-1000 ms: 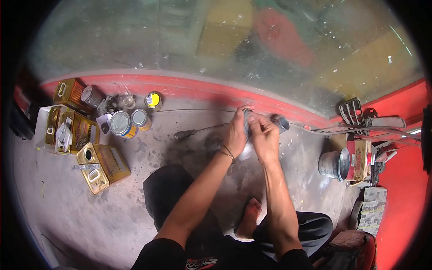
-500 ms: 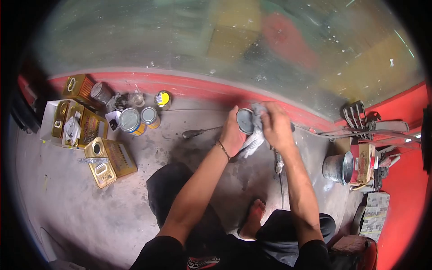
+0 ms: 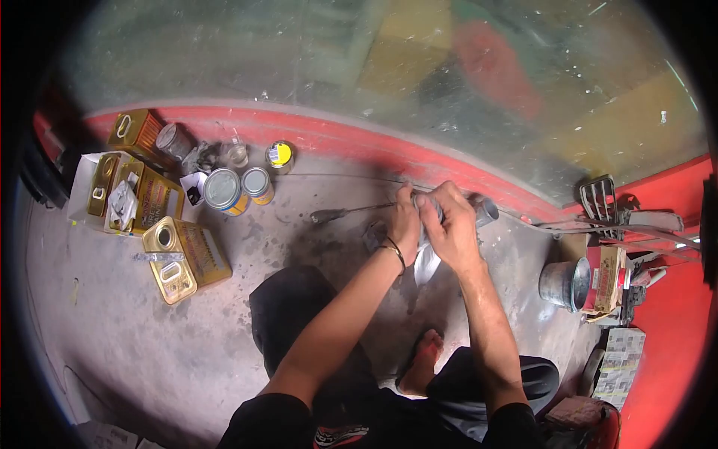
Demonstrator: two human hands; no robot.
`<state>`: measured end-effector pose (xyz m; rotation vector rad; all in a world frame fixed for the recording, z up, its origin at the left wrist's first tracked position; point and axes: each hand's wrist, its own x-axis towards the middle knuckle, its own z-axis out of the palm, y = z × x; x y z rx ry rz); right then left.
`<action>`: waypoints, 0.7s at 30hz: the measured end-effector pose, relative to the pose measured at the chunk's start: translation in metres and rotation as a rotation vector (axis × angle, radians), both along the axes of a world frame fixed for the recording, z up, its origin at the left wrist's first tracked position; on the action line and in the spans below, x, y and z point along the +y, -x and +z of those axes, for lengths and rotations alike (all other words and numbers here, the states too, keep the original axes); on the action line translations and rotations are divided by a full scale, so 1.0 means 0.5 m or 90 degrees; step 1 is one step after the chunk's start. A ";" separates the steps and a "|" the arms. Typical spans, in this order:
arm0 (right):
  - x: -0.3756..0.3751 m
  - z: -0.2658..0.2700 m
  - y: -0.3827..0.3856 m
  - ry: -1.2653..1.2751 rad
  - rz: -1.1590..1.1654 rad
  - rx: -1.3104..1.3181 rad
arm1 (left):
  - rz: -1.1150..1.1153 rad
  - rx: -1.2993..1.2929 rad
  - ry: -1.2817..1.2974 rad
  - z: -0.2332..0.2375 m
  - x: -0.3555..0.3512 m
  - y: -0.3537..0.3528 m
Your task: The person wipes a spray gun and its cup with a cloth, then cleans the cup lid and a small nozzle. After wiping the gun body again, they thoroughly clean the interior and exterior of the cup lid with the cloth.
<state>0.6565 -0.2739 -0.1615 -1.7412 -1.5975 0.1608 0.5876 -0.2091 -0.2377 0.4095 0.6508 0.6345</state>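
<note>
In the head view, my left hand [image 3: 404, 230] and my right hand [image 3: 455, 233] are close together above the floor near the red ledge. Closed fingers of my left hand hold a small round grey cup, which is now mostly covered by both hands. A whitish-grey rag [image 3: 427, 263] hangs below, bunched in my right hand, whose fingers are pressed against the cup. Behind my right hand, a grey cylindrical container [image 3: 488, 209] sits on the floor. Left of my hands lies a dark-handled tool [image 3: 329, 215] with a thin shaft.
Gold metal tins [image 3: 196, 258] stand at the left, one bearing a flat strip. Two grey-topped cans [image 3: 224, 191] and a yellow-lidded can [image 3: 280, 155] are beside the ledge [image 3: 329, 127]. To the right are a dark bucket [image 3: 561, 280], a cardboard box [image 3: 603, 278] and hoses [image 3: 636, 227].
My hands have come together around the cup, hiding its round face that showed before. The left hand has turned and shifted right. The whole view has shifted slightly.
</note>
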 end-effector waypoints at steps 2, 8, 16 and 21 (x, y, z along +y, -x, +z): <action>0.020 0.023 0.019 0.046 -0.033 -0.020 | 0.023 0.052 -0.055 0.043 -0.009 0.022; -0.052 -0.002 -0.032 0.035 0.099 -0.122 | -0.159 -0.073 0.078 -0.001 0.061 0.070; -0.049 0.011 -0.059 0.206 0.044 0.496 | -0.206 -0.229 -0.122 0.008 0.071 0.086; 0.004 0.009 -0.119 0.217 -0.044 0.394 | -0.159 -0.464 0.010 0.025 0.041 0.056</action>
